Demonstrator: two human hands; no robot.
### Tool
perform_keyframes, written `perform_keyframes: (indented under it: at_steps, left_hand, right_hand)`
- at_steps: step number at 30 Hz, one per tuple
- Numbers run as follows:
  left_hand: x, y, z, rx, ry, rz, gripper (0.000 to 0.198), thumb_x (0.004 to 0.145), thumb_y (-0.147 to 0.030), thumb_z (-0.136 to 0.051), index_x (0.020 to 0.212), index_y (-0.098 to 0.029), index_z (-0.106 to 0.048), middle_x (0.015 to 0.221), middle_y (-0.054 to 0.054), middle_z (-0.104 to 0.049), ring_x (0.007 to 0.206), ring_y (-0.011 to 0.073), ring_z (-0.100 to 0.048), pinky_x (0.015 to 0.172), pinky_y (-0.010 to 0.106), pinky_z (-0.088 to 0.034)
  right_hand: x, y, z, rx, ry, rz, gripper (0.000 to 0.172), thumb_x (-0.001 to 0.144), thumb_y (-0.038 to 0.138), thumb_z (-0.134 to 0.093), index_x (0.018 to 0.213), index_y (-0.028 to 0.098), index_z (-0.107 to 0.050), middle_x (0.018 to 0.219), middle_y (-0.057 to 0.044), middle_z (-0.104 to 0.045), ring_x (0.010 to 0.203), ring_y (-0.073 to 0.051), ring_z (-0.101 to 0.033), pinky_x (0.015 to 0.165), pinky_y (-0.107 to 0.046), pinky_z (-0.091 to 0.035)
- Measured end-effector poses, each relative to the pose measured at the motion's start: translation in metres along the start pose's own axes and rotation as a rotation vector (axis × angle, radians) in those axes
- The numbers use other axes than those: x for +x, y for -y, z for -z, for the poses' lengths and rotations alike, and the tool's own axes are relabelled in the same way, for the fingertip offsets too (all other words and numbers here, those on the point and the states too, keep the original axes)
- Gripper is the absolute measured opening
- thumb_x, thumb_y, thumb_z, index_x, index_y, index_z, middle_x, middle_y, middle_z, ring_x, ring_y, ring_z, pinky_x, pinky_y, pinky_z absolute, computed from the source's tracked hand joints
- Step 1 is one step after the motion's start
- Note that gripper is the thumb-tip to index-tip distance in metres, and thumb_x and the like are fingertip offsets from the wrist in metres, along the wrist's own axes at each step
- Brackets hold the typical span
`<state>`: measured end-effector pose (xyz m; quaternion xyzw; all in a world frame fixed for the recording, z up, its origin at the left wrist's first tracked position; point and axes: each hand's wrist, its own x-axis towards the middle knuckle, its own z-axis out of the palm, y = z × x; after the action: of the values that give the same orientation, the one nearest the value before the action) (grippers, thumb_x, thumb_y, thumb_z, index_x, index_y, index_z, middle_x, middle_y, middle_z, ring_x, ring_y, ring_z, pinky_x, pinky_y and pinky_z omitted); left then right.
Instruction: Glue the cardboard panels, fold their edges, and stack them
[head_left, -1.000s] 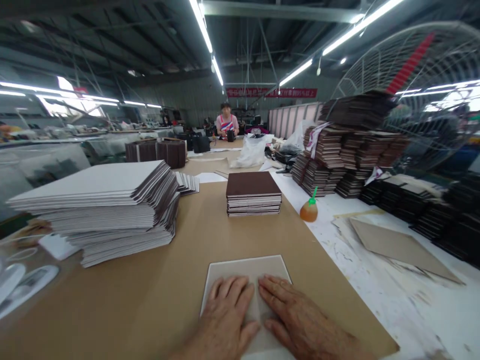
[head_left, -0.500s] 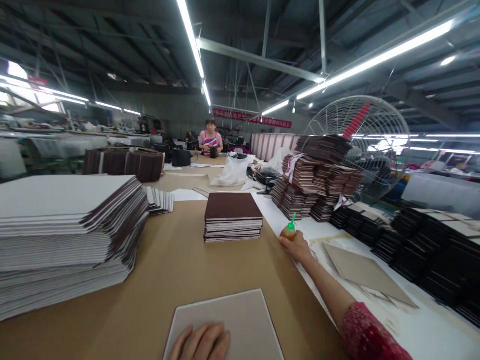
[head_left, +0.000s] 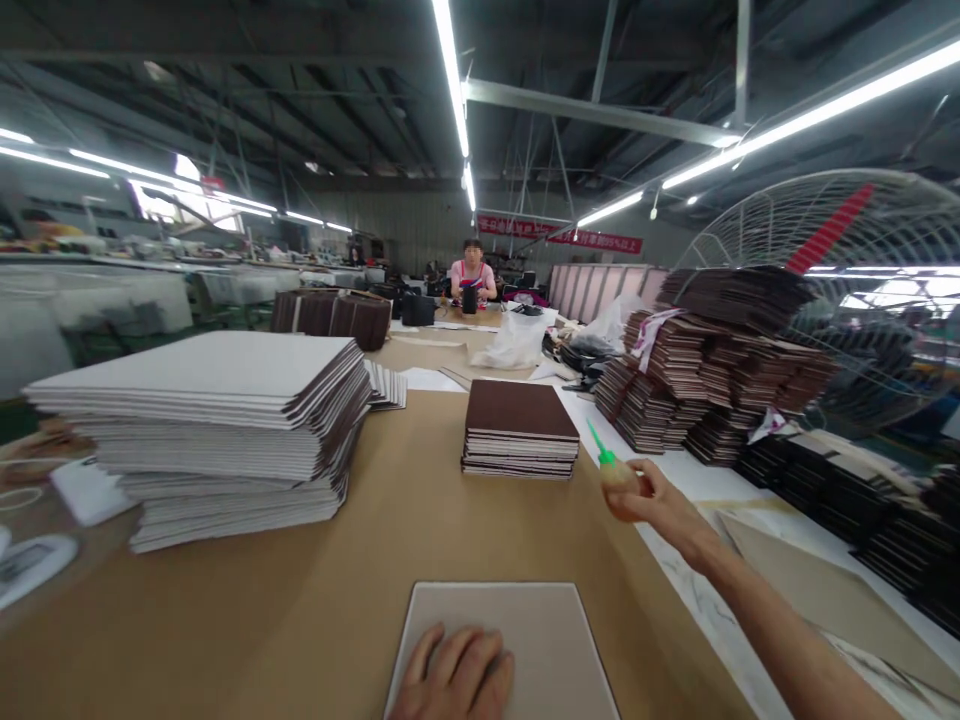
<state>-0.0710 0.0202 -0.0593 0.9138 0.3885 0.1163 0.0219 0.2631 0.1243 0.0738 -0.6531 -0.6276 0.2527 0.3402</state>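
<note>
My left hand (head_left: 456,675) lies on a light grey-beige panel (head_left: 544,640) with a pale edge, at the near side of the brown table (head_left: 300,610). Its fingers are stretched out and slightly apart. On the right, my right hand (head_left: 652,497) is wrapped round a squeeze bottle (head_left: 618,482) with a green nozzle and amber contents, held tilted up and to the left above the table's right side. Just left of the bottle stands a neat stack of dark brown panels (head_left: 521,410) with pale edges.
A tall stack of white-topped panels (head_left: 217,365) fills the left. Piles of brown pieces (head_left: 675,370) and black pieces (head_left: 840,495) line the right, before a large caged fan (head_left: 862,230). A co-worker (head_left: 472,272) sits at the far end, beyond a crumpled plastic bag (head_left: 514,338).
The view has turned left, so things sit further right. My right hand has lifted the bottle, whose nozzle now leans left. My left hand stays on the panel, which lies straighter in view.
</note>
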Motion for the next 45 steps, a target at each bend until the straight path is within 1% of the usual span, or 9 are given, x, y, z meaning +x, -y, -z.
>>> perform_keyframes:
  at_steps: [3, 6, 9, 12, 18, 22, 36, 41, 45]
  left_hand:
    - [-0.002, -0.014, 0.027, -0.124, 0.093, 0.05, 0.048, 0.093, -0.04, -0.047, 0.14, -0.031, -0.04, 0.141, 0.007, -0.051, 0.128, 0.0298, -0.046, 0.108, 0.056, -0.035]
    - [-0.005, -0.029, 0.051, -0.234, 0.087, 0.12, 0.062, 0.088, -0.059, -0.048, 0.14, -0.028, -0.039, 0.145, 0.006, -0.045, 0.133, 0.0303, -0.037, 0.113, 0.06, -0.022]
    - [-0.008, -0.036, 0.064, -0.273, 0.068, 0.163, 0.058, 0.09, -0.059, -0.043, 0.139, -0.027, -0.039, 0.145, 0.004, -0.044, 0.134, 0.0271, -0.034, 0.116, 0.056, -0.017]
    - [-0.008, -0.038, 0.068, -0.292, 0.071, 0.172, 0.056, 0.091, -0.056, -0.045, 0.138, -0.026, -0.04, 0.142, 0.003, -0.046, 0.132, 0.0255, -0.035, 0.116, 0.053, -0.016]
    - [-0.006, -0.037, 0.069, -0.286, 0.057, 0.16, 0.058, 0.089, -0.055, -0.048, 0.137, -0.023, -0.042, 0.14, 0.005, -0.047, 0.131, 0.026, -0.035, 0.117, 0.049, -0.016]
    - [-0.005, -0.037, 0.07, -0.286, 0.054, 0.162, 0.056, 0.089, -0.053, -0.049, 0.135, -0.022, -0.043, 0.138, 0.005, -0.049, 0.13, 0.0257, -0.036, 0.117, 0.048, -0.016]
    - [-0.006, -0.038, 0.068, -0.278, 0.075, 0.171, 0.056, 0.09, -0.055, -0.047, 0.134, -0.021, -0.044, 0.138, 0.006, -0.048, 0.13, 0.0269, -0.036, 0.116, 0.05, -0.017]
    - [-0.007, -0.038, 0.065, -0.266, 0.095, 0.171, 0.059, 0.091, -0.057, -0.042, 0.138, -0.022, -0.041, 0.142, 0.006, -0.045, 0.132, 0.027, -0.033, 0.117, 0.051, -0.014]
    - [-0.007, -0.039, 0.063, -0.261, 0.094, 0.172, 0.058, 0.092, -0.058, -0.04, 0.138, -0.023, -0.04, 0.142, 0.005, -0.045, 0.132, 0.0264, -0.033, 0.117, 0.051, -0.015]
  right_hand:
    - [-0.026, 0.025, -0.008, 0.086, 0.194, 0.088, 0.046, 0.079, 0.046, -0.062, 0.116, 0.022, -0.047, 0.097, -0.001, -0.065, 0.09, -0.021, -0.06, 0.079, -0.032, -0.045]
    - [-0.043, 0.042, -0.025, 0.161, 0.277, 0.089, 0.047, 0.077, 0.048, -0.065, 0.109, 0.022, -0.043, 0.092, -0.002, -0.062, 0.083, -0.021, -0.058, 0.07, -0.031, -0.044]
    - [-0.05, 0.054, -0.044, 0.243, 0.385, 0.114, 0.048, 0.072, 0.045, -0.071, 0.103, 0.023, -0.042, 0.087, 0.0, -0.057, 0.079, -0.019, -0.056, 0.064, -0.028, -0.042]
    - [-0.055, 0.064, -0.064, 0.27, 0.477, 0.128, 0.047, 0.075, 0.044, -0.068, 0.111, 0.024, -0.045, 0.09, 0.001, -0.059, 0.08, -0.019, -0.056, 0.066, -0.028, -0.043]
    - [-0.062, 0.073, -0.106, 0.209, 0.426, 0.216, 0.037, 0.083, 0.046, -0.06, 0.111, 0.026, -0.046, 0.083, 0.004, -0.056, 0.073, -0.017, -0.053, 0.063, -0.027, -0.043]
    - [-0.062, 0.077, -0.119, 0.143, 0.398, 0.304, 0.038, 0.082, 0.047, -0.064, 0.108, 0.025, -0.048, 0.083, 0.004, -0.054, 0.074, -0.016, -0.052, 0.064, -0.027, -0.043]
    - [-0.058, 0.099, -0.12, -0.087, 0.371, 0.483, 0.027, 0.084, 0.04, -0.061, 0.102, 0.022, -0.053, 0.089, -0.001, -0.058, 0.079, -0.017, -0.054, 0.067, -0.029, -0.042]
    - [-0.051, 0.117, -0.117, -0.232, 0.362, 0.632, 0.018, 0.085, 0.033, -0.062, 0.095, 0.02, -0.054, 0.086, 0.0, -0.055, 0.074, -0.015, -0.05, 0.064, -0.028, -0.035]
    - [-0.047, 0.127, -0.115, -0.279, 0.375, 0.67, 0.015, 0.083, 0.03, -0.064, 0.09, 0.02, -0.053, 0.08, 0.003, -0.052, 0.069, -0.013, -0.046, 0.06, -0.026, -0.03]
